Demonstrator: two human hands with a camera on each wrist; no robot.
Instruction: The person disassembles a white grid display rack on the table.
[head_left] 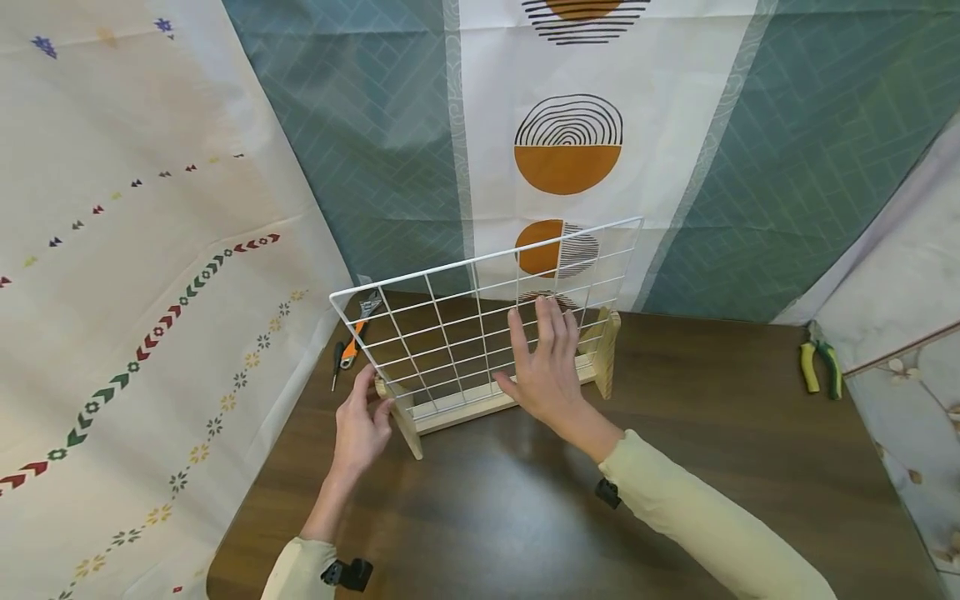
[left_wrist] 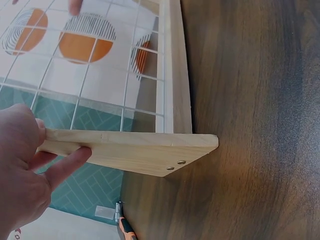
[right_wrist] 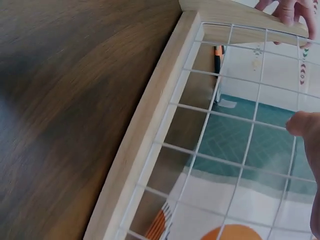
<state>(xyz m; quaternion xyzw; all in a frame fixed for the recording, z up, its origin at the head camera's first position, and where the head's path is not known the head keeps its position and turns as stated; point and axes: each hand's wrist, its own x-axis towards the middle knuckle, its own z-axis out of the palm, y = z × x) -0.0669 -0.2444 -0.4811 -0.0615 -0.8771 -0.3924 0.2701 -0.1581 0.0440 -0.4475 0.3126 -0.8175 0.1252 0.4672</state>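
A white wire grid panel (head_left: 405, 277) stands in a pale wooden base, leaning back a little. The base has a long bottom rail (head_left: 468, 410), a left end piece (head_left: 405, 427) and a right end piece (head_left: 607, 358). My left hand (head_left: 360, 427) pinches the upper part of the left end piece between thumb and fingers. Two metal screw heads (left_wrist: 181, 162) show on that piece's outer face in the left wrist view. In front of the grid's right half, my right hand (head_left: 549, 367) is spread with fingers mostly straight, fingertips right at the wires.
Behind the left end lie an orange-handled adjustable wrench (head_left: 352, 351) and a thin black screwdriver (head_left: 337, 361) on the brown wooden table (head_left: 720, 467). Pliers with yellow-green handles (head_left: 810, 368) lie at the far right. Patterned cloth (head_left: 375, 142) hangs along the table's back edge.
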